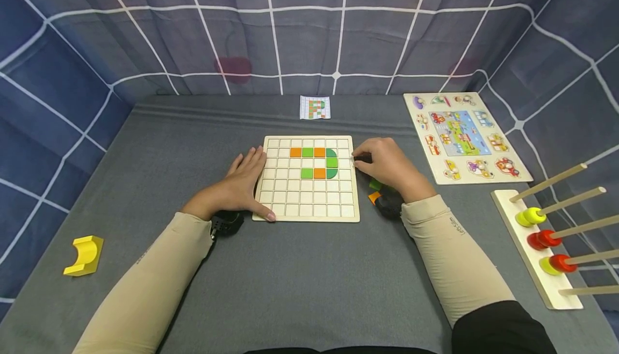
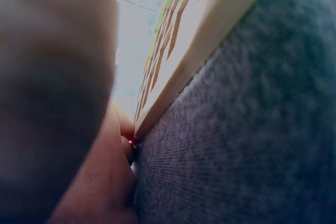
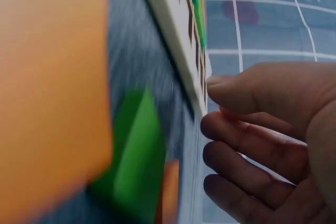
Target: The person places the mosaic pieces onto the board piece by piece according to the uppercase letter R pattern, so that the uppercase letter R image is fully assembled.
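Pale square wooden grid board (image 1: 306,197) lies flat nr the middle of the grey cloth-covered table (image 1: 300,279), its far + near edges approx. parallel to the table's far edge; it's abt as wide as it is deep, so I can't pick a long axis. Twd its far-R part sit orange square tiles (image 1: 319,173), green square tiles (image 1: 331,163) and dark-green round-cornered tiles (image 1: 331,152): two rows running L–R, linked at the R end by one green square, rounded corners facing R.

My L hand (image 1: 236,185) is on the board's L edge, fingers nearly straight + a bit apart, thumb stretched well away to the near edge, touching by the near-L corner. My R hand (image 1: 387,163) is at the R edge, twd the far-R corner, fingers bent; thumb + index tips are close together by the edge, can't tell if they pinch it or just touch.

Under my R wrist: loose green block (image 3: 139,161) and loose orange block (image 3: 52,103), just beside the board. Printed card (image 1: 315,108) lies nr the table's far edge, yellow curved block (image 1: 88,254) nr its L edge, wooden picture puzzle (image 1: 495,179) at the far-R corner, wooden peg stand (image 1: 532,257) w/ red + yellow discs along the R edge.
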`<act>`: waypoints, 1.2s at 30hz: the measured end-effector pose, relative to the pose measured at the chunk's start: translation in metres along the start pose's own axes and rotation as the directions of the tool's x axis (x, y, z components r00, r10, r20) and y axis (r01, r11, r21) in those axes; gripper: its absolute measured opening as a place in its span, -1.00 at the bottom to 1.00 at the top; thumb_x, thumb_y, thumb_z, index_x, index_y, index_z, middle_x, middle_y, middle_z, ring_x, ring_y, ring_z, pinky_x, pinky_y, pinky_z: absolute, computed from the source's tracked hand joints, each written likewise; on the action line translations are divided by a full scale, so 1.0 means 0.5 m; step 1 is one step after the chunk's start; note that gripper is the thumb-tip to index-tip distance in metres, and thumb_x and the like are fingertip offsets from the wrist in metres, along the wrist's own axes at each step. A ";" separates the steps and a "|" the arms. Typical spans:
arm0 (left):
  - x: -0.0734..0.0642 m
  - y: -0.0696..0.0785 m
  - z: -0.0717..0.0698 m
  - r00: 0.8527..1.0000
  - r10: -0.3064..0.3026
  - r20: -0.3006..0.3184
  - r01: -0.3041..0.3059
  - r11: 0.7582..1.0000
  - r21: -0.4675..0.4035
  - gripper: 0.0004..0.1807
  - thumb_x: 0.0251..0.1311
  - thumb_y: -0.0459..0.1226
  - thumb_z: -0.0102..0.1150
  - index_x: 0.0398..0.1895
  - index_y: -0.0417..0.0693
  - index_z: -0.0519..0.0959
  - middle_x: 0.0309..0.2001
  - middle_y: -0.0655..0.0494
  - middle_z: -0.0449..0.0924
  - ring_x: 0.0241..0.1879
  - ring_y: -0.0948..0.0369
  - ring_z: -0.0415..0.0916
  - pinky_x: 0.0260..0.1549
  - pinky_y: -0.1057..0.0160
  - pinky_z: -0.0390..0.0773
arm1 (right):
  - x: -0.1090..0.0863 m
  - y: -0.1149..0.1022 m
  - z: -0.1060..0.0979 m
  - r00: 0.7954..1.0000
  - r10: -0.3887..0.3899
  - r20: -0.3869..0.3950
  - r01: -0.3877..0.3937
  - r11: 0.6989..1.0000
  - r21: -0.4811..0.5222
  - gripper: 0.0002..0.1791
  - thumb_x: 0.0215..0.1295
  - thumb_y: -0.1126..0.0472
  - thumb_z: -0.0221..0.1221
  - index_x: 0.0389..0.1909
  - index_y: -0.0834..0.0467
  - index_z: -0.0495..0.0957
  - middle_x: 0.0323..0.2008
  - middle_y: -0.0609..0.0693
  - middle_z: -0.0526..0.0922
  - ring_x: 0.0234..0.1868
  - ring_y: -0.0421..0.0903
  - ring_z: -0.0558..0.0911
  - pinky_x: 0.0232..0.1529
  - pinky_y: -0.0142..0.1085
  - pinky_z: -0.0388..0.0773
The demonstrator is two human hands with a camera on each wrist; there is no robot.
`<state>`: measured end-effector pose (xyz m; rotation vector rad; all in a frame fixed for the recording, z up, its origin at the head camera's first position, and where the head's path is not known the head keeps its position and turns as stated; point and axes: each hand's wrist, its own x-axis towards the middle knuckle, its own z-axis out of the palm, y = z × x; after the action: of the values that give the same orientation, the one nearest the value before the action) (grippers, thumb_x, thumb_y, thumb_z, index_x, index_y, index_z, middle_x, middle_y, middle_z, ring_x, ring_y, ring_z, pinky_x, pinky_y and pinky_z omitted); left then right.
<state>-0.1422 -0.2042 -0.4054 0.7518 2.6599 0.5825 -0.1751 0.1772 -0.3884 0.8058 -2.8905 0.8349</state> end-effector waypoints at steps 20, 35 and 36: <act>0.001 -0.001 -0.001 1.000 0.002 -0.002 -0.002 1.000 -0.001 0.79 -0.32 0.43 0.62 0.67 -0.35 -0.36 0.66 -0.24 -0.54 0.63 -0.10 -0.60 0.48 -0.11 -0.57 | -0.052 0.072 -0.048 0.991 0.132 -0.038 -0.135 0.988 -0.072 -0.74 0.31 0.29 0.43 -0.02 0.29 0.78 -0.05 0.21 0.76 0.03 0.18 0.68 0.14 0.14 0.52; -0.001 0.000 0.003 1.000 -0.001 -0.009 0.001 1.000 -0.001 0.79 -0.32 0.40 0.63 0.67 -0.38 -0.34 0.66 -0.26 -0.53 0.63 -0.10 -0.60 0.49 -0.12 -0.55 | -0.063 0.088 -0.054 0.978 0.203 -0.041 -0.205 0.977 -0.055 -0.70 0.28 0.21 0.48 -0.05 0.29 0.79 -0.18 0.18 0.71 -0.18 0.11 0.60 -0.13 0.05 0.51; -0.001 -0.001 0.003 1.000 -0.001 -0.010 0.001 1.000 0.000 0.79 -0.32 0.40 0.63 0.67 -0.37 -0.34 0.66 -0.26 -0.53 0.63 -0.10 -0.59 0.49 -0.12 -0.55 | -0.065 0.087 -0.054 0.977 0.210 -0.043 -0.212 0.976 -0.057 -0.70 0.28 0.20 0.48 -0.05 0.30 0.79 -0.19 0.18 0.70 -0.20 0.11 0.59 -0.15 0.04 0.50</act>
<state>-0.1414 -0.2043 -0.4067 0.7487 2.6693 0.5877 -0.1715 0.2375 -0.3922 0.4779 -2.9890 0.7625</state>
